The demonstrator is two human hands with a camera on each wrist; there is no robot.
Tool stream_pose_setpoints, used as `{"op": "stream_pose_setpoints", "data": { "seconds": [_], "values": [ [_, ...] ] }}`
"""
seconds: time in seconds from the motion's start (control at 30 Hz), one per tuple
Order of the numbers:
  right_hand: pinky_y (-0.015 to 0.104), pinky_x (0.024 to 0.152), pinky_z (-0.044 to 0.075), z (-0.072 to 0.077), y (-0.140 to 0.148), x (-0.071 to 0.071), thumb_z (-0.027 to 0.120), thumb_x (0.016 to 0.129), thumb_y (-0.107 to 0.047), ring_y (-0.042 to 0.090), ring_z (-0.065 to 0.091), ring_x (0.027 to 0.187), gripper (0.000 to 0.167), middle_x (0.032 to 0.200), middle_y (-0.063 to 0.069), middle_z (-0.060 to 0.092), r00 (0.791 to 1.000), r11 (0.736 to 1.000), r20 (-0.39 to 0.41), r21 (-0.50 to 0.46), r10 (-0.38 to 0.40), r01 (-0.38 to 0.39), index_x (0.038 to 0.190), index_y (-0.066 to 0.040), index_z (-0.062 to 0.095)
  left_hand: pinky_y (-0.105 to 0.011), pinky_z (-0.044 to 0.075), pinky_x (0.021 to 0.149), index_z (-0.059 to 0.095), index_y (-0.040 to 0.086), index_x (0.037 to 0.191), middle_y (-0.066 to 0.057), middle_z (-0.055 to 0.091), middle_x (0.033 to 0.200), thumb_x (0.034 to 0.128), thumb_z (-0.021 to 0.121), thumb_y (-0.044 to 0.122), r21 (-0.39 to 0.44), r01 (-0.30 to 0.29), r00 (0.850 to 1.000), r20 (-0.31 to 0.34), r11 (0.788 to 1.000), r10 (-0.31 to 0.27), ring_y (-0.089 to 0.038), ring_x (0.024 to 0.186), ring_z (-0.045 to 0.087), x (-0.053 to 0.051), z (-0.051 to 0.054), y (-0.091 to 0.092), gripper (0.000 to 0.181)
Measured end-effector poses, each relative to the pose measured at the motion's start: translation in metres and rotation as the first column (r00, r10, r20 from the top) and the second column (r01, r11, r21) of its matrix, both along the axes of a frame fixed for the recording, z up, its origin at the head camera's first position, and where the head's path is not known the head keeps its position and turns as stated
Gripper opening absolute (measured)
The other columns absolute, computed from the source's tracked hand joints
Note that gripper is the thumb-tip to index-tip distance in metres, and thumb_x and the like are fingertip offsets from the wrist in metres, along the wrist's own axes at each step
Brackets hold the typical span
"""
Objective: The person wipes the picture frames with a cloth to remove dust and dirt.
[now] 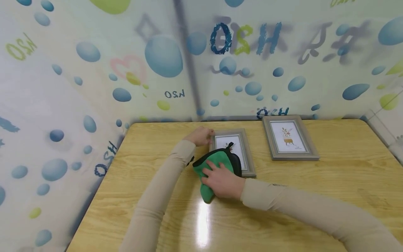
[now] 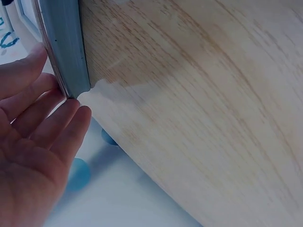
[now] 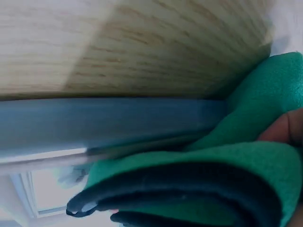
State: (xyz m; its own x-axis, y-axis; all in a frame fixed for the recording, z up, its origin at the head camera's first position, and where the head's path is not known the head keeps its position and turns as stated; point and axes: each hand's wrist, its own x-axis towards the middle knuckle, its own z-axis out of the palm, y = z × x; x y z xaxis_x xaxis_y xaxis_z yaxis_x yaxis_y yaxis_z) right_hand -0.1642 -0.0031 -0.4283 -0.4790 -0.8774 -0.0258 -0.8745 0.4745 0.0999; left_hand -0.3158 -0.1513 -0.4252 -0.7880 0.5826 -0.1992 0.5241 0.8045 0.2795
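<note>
A grey picture frame (image 1: 248, 154) with a plant print lies near the table's far side. At its far-left corner, my left hand (image 1: 200, 137) holds the edge; in the left wrist view the thumb lies against the frame's face and the fingers reach round the corner. My right hand (image 1: 224, 181) grips a green cleaning cloth (image 1: 205, 192) with black trim and a loop, over the frame's near-left part. The right wrist view has the cloth (image 3: 265, 87) bunched against the frame's side (image 3: 113, 120). Part of the print is covered by the cloth.
To the right, a second grey picture frame (image 1: 310, 147) lies at the table's back edge. The wooden table (image 1: 333, 203) meets a wall (image 1: 201, 94) printed with blue and green drops and lettering. Light glares off the tabletop near the cloth.
</note>
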Motion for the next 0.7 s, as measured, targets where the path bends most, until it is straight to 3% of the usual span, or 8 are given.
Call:
{"op": "stream_pose_setpoints", "data": {
  "seconds": [0.13,0.3,0.37,0.47,0.57,0.7],
  "values": [
    [0.056,0.085,0.05,0.004,-0.006,-0.011,0.063,0.09,-0.012,0.039,0.04,0.13,0.028,0.13,0.008,0.055,0.997,0.999,0.06,0.028,-0.038,0.036,0.117,-0.018,0.067,-0.03,0.047,0.08,0.066,0.002,0.118,-0.01,0.064,0.114,0.0931,0.063,0.007,-0.019,-0.008,1.0,0.017,1.0,0.008,-0.019,0.087,0.057,-0.002,0.003,0.0,0.025],
    [0.052,0.086,0.05,0.006,-0.012,-0.03,0.059,0.095,-0.014,0.037,0.04,0.131,0.026,0.131,0.009,0.055,0.993,0.995,0.076,0.04,-0.089,0.086,0.119,-0.018,0.066,-0.025,0.04,0.065,0.062,0.004,0.09,-0.005,0.058,0.084,0.0925,0.059,0.001,-0.056,0.014,1.0,-0.01,0.998,-0.015,-0.016,0.069,0.047,-0.003,0.007,0.003,0.005],
    [0.051,0.086,0.051,0.006,-0.012,-0.037,0.059,0.095,-0.015,0.036,0.04,0.13,0.025,0.13,0.008,0.056,0.993,0.994,0.064,0.036,-0.102,0.1,0.119,-0.018,0.066,-0.025,0.035,0.061,0.054,0.006,0.081,-0.004,0.049,0.076,0.0934,0.054,-0.001,-0.073,0.033,0.999,-0.027,0.997,-0.035,-0.017,0.066,0.041,-0.003,0.008,0.004,0.014],
    [0.05,0.086,0.05,0.005,-0.012,-0.044,0.06,0.095,-0.016,0.035,0.041,0.13,0.024,0.128,0.008,0.057,0.993,0.995,0.06,0.024,-0.101,0.1,0.118,-0.017,0.067,-0.025,0.034,0.061,0.054,0.008,0.08,-0.003,0.046,0.073,0.0949,0.05,-0.002,-0.083,0.032,0.999,-0.037,0.996,-0.035,-0.017,0.065,0.039,-0.003,0.008,0.005,0.018],
    [0.052,0.091,0.047,0.005,-0.011,-0.041,0.06,0.095,-0.017,0.035,0.038,0.132,0.028,0.131,0.008,0.055,0.993,0.994,0.072,0.06,-0.098,0.093,0.123,-0.017,0.064,-0.026,0.037,0.063,0.059,0.007,0.086,-0.003,0.051,0.077,0.0953,0.051,-0.001,-0.087,0.002,1.0,-0.028,0.996,-0.004,-0.017,0.067,0.043,-0.001,0.009,0.005,0.015],
    [0.053,0.095,0.044,0.008,-0.011,-0.023,0.06,0.096,-0.019,0.035,0.036,0.134,0.032,0.136,0.009,0.052,0.995,0.989,0.06,0.132,-0.077,0.069,0.128,-0.02,0.061,-0.026,0.039,0.065,0.06,0.005,0.087,-0.003,0.056,0.082,0.0938,0.061,0.006,-0.078,-0.02,1.0,-0.004,0.997,0.019,-0.016,0.069,0.045,0.001,0.01,0.006,0.007]
  ]
}}
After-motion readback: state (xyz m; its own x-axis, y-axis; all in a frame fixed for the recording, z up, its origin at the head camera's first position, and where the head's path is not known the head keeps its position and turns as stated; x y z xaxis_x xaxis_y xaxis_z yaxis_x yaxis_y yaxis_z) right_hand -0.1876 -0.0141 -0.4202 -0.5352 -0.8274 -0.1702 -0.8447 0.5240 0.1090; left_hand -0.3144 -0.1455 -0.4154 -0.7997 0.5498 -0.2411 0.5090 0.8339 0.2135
